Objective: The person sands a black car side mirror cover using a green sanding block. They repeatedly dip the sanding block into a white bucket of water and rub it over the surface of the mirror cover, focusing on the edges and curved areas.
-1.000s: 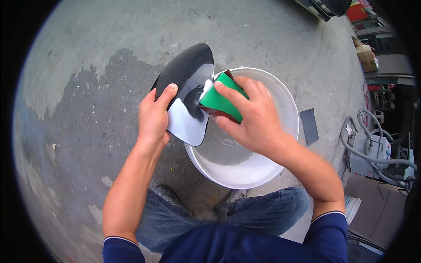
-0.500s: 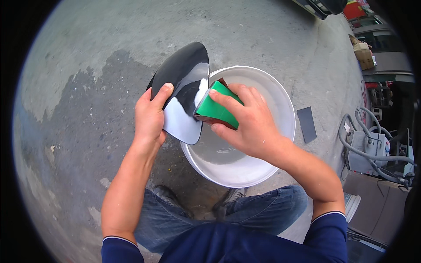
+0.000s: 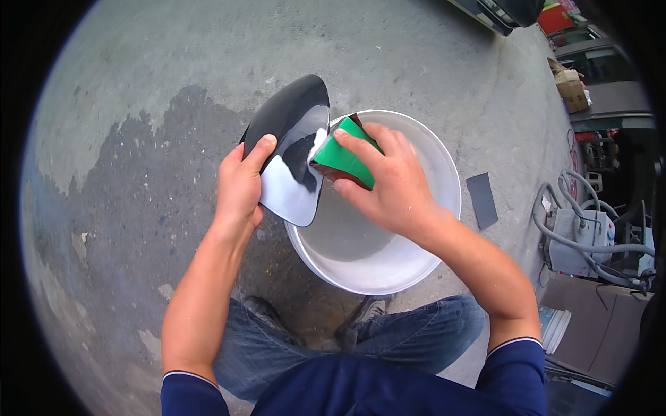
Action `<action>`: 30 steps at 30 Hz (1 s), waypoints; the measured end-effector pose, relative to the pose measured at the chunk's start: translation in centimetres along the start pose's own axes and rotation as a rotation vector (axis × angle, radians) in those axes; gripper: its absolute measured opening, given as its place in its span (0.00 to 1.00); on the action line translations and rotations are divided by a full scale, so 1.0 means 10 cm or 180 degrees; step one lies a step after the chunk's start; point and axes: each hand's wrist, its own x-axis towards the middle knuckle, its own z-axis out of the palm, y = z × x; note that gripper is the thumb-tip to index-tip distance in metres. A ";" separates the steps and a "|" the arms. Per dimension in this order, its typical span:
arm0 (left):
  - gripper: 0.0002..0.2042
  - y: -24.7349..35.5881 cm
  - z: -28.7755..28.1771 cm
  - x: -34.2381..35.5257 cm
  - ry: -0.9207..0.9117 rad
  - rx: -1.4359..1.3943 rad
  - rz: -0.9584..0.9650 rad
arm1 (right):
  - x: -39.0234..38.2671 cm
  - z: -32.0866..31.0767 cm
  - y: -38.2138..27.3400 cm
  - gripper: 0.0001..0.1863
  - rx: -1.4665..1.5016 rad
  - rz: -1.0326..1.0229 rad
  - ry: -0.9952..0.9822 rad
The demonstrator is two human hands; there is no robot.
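Note:
My left hand (image 3: 241, 182) is closed round the left edge of a glossy black car mirror cover (image 3: 295, 111), thumb on its outer face. The shell is tilted over the left rim of a white bucket (image 3: 449, 173). In my right hand (image 3: 392, 177) is a green sanding block (image 3: 345, 154), gripped between thumb and fingers, with dark reddish-brown sandpaper showing along its edges. The block's left end meets the right edge of the cover; the contact face itself is hidden. Cloudy greyish water (image 3: 347, 229) lies in the bucket.
A dark grey sheet of sandpaper (image 3: 482, 201) lies on the concrete floor right of the bucket. Farther right are a grey box with hoses (image 3: 579, 239) and a cardboard box (image 3: 571, 90). A wet patch (image 3: 152, 187) darkens the floor at left.
The sanding block has shifted a little upward along the cover's right edge with my right hand. My left hand keeps its hold, and the cover has turned slightly.

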 end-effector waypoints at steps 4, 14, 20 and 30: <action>0.17 -0.05 -0.01 0.00 -0.0027 -0.0017 0.0087 | -0.37 -0.06 -0.35 0.34 0.0291 -0.0668 -0.0544; 0.16 0.15 -0.21 -0.10 -0.0235 0.0254 -0.0110 | -0.12 -0.04 -0.25 0.34 0.0303 -0.0049 -0.0285; 0.13 0.05 -0.27 -0.14 -0.0295 0.0024 0.0024 | 0.06 0.35 -0.46 0.36 0.0115 0.0031 0.0365; 0.12 -0.08 -0.21 -0.15 -0.0136 -0.0323 -0.0008 | 0.29 0.45 -0.40 0.37 -0.0242 -0.0105 0.0703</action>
